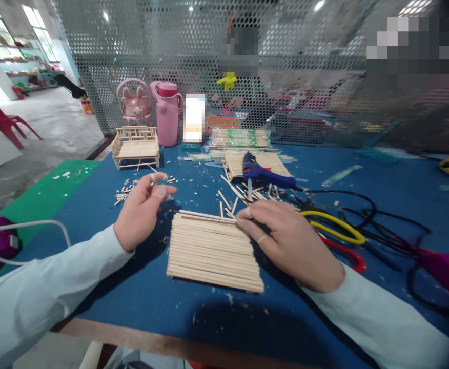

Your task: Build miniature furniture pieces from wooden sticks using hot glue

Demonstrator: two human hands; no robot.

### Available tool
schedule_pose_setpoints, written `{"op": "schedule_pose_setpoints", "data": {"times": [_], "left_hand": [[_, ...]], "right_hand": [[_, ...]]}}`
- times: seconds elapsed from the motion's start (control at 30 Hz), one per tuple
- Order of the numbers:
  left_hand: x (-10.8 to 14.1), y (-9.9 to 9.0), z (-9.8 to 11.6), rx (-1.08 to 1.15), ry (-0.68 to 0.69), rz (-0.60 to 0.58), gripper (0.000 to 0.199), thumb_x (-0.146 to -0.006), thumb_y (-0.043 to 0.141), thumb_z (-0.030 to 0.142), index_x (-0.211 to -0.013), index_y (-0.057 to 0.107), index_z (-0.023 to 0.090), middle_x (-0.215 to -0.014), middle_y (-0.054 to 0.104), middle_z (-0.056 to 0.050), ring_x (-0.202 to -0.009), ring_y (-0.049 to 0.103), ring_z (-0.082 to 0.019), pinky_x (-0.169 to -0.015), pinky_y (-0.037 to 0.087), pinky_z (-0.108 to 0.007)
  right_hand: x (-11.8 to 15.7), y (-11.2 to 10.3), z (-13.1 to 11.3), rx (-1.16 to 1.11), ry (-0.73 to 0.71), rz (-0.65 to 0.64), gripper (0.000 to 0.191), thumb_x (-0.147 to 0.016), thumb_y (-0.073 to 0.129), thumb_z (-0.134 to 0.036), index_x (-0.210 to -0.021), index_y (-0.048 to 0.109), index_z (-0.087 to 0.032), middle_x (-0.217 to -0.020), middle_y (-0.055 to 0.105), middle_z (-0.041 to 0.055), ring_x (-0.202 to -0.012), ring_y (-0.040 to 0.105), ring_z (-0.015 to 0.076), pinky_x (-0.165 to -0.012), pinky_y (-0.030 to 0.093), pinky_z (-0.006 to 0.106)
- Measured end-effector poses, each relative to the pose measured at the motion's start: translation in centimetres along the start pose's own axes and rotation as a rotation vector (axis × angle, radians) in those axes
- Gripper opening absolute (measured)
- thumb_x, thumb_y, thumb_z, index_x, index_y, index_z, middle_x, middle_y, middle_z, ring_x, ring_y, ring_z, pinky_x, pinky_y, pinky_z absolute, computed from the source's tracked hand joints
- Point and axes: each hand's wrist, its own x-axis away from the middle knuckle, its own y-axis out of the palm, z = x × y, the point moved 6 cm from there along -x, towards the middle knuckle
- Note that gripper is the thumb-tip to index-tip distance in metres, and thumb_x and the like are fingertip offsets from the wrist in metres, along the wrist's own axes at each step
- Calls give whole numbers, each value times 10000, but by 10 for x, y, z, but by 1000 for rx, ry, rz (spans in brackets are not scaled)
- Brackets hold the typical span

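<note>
One flat pale wooden-stick panel (212, 251); top stick (205, 216) pinched by right hand (291, 241); left hand (139, 212) open; uneven pressure might skew alignment.

We are seeing pale, matt wood in the slatted panel (215, 253), smooth pink plastic on the bottle (167, 120), perforated metal in the screen (140, 56).

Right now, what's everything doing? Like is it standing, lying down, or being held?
Left hand: raised, empty
Right hand: at the stick mat's far right corner, grip unclear
Stick mat: flat
Toy bench: standing
Pink bottle: upright
Screen: upright, lit
Blue glue gun: set down, not held
Loose sticks: scattered
</note>
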Motion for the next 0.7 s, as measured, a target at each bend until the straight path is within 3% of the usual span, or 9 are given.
{"op": "schedule_pose_setpoints", "data": {"times": [0.07, 0.17, 0.47, 0.6, 0.7], "left_hand": [[0, -3, -16, 68, -147, -22, 232, -770, 567, 246, -977, 503, 162, -839, 666, -44, -568, 500, -93, -484, 362, -207], [3, 1, -27, 163, -247, -89, 278, -720, 613, 249, -951, 483, 166, -780, 661, -25, -445, 413, -56, -400, 312, -184], [10, 13, -23, 163, -235, -208, 372, -707, 635, 242, -1016, 445, 160, -671, 566, 38, -470, 441, -57, -359, 344, -155], [11, 13, -26, 147, -240, -202, 401, -700, 651, 245, -1035, 445, 168, -675, 556, 45, -487, 456, -54, -376, 355, -146], [12, 12, -26, 139, -251, -193, 417, -689, 663, 253, -1037, 449, 170, -683, 564, 43, -503, 475, -59, -389, 374, -149]], "right_hand": [[0, 2, -1, 1, -8, -22, 204, -867, 451, -255, -717, 575, -198, -698, 602, 31, -702, 540, 174, -661, 378, 323], [-1, 3, -1, 2, -19, -43, 224, -871, 443, -272, -710, 582, -204, -678, 598, 29, -680, 537, 175, -651, 371, 330], [0, 3, 1, 3, -47, -13, 209, -863, 480, -275, -742, 633, -201, -727, 632, 41, -716, 560, 182, -668, 389, 345], [-1, 4, -1, -30, -38, -19, 200, -853, 488, -256, -749, 650, -202, -700, 617, 41, -697, 556, 180, -634, 407, 327], [0, 1, 4, -122, 55, 7, 151, -836, 498, -241, -829, 642, -195, -762, 635, 49, -729, 571, 177, -665, 438, 315]]}}
